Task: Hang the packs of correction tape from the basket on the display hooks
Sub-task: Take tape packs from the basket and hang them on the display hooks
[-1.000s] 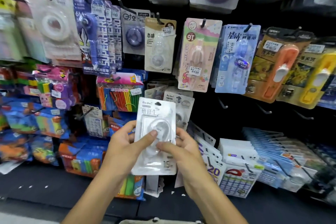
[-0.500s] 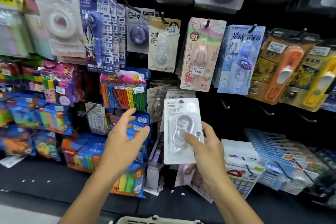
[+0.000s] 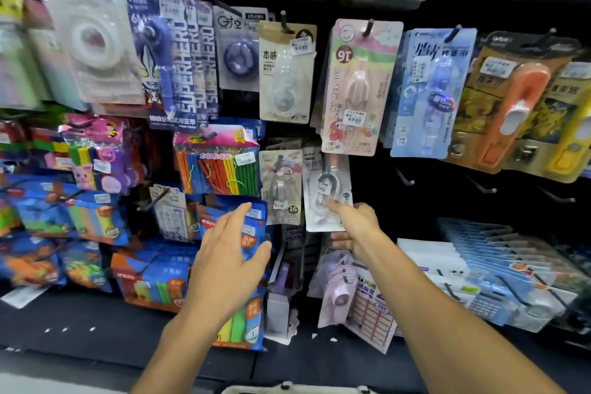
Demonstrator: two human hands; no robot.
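The step in hand, as I judge it, is the hanging itself. The right hand (image 3: pixel 355 227) holds a white pack of correction tape (image 3: pixel 326 192) up against the black display wall, a little right of the centre of the frame. The top of the pack sits just under the pink pack (image 3: pixel 358 86) that hangs in the row above. It is directly to the right of a grey pack with a cartoon figure (image 3: pixel 281 185), and their edges touch or nearly touch.

I cannot tell if the hole at the top of the white pack is already over a hook, because that part is dark and blurred. The next move therefore asks for care: the hole must meet the tip of the hook and the pack must slide back along it before the hand lets go. If the hand releases too early, the pack will probably fall onto the goods below.

About the grip: the right hand grasps the pack at its lower right corner, the thumb on the front face and the other fingers behind it, where they are mostly hidden. The left hand (image 3: pixel 230 262) is released, with the fingers straight and a little spread. It holds nothing and hovers in front of the blue packets (image 3: pixel 252 221) in the lower centre.

Only the pale rim of the basket (image 3: pixel 287 389) shows, at the bottom edge.
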